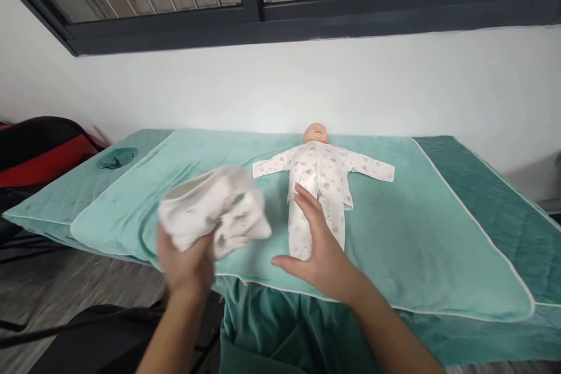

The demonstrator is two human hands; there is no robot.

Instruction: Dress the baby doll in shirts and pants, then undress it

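Observation:
A bundled white printed cloth (pixel 210 204), blurred by motion, is gripped in my left hand (pixel 186 266) above the near left part of the bed. Whether it is a garment or a blanket I cannot tell. My right hand (pixel 322 251) is open, thumb and fingers apart, in front of the doll's legs. The baby doll (pixel 315 133) lies on its back with its head toward the wall. It wears a white patterned long-sleeved top (pixel 318 169), sleeves spread to both sides, and matching trousers (pixel 335 219).
A light green pad (pixel 416 234) covers the middle of a massage bed with a darker green cover (pixel 495 216). The bed has a face hole (pixel 117 158) at the left. Behind are a white wall (pixel 280 87) and a dark window frame (pixel 289 26). A black and red chair (pixel 44 155) stands left.

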